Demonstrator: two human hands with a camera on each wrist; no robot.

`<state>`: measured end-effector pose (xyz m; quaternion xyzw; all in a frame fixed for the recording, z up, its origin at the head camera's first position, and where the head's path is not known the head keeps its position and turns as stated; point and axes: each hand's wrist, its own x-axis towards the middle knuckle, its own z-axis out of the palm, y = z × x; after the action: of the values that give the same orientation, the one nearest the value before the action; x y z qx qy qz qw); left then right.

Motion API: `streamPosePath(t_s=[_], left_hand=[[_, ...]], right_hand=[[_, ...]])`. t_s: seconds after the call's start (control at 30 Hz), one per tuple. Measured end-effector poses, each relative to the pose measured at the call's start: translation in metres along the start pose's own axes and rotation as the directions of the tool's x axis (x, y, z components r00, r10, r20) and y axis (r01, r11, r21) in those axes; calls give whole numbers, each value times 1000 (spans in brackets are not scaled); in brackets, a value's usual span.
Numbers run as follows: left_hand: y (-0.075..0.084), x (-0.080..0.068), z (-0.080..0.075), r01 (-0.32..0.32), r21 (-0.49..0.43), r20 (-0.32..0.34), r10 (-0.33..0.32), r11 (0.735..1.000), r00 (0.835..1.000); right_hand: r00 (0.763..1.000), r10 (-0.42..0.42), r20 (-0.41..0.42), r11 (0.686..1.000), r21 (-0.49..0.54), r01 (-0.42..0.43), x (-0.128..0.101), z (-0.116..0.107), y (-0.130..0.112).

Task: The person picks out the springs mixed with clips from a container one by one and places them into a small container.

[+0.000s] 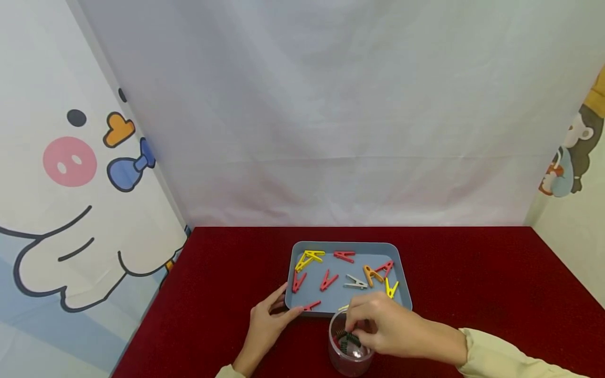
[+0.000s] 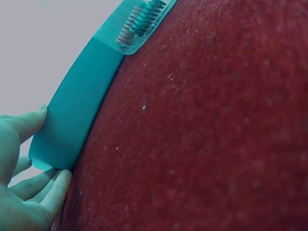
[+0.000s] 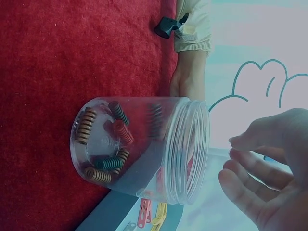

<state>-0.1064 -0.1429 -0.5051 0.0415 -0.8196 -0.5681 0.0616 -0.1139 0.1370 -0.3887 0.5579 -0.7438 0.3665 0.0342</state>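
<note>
Hidden: where the right hand (image 1: pixel 385 328) is poised over the jar (image 1: pixel 350 349), the jar's mouth is covered in the head view, so whether a spring is pinched cannot be told there.
Right hand: seen from the right wrist with fingers (image 3: pixel 250 192) loosely spread beside the threaded rim, nothing held.
Left hand (image 1: pixel 269 323): rested open against the tray's (image 1: pixel 347 249) near left corner, fingertips (image 2: pixel 60 180) touching its edge.
Jar: clear, round plastic, stood on the bench (image 1: pixel 472 273) just in front of the tray; small coiled springs (image 3: pixel 113 163) in orange, green and red lie at its bottom.
Tray: blue, smooth, rounded corners, strewn with red, yellow, orange and white clothes pegs (image 1: pixel 328 281).
Bench: covered in red, felt-like cloth.
</note>
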Motion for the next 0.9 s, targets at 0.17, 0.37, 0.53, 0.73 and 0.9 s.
streamPosePath(t_s=[0.17,0.37,0.53,0.73,0.9], left_hand=[[1,1,0,-8,2,-1,8,1000,1000],[2,1,-1,-18,13,1,18,1000,1000],[3,2,-2,-13,33,2,13,999,1000],[5,1,-3,-1,55,9,1,998,1000],[2,0,-5,6,82,29,-9,997,1000]], right_hand=[[997,69,18,997,19,-70,-1,-5,-3],[994,111,1,994,-4,-110,-3,-7,-3],[993,109,-51,993,-29,-110,-7,-8,0],[986,133,-103,991,-18,-136,-12,-10,3],[970,193,-149,981,3,-195,-19,-10,5]])
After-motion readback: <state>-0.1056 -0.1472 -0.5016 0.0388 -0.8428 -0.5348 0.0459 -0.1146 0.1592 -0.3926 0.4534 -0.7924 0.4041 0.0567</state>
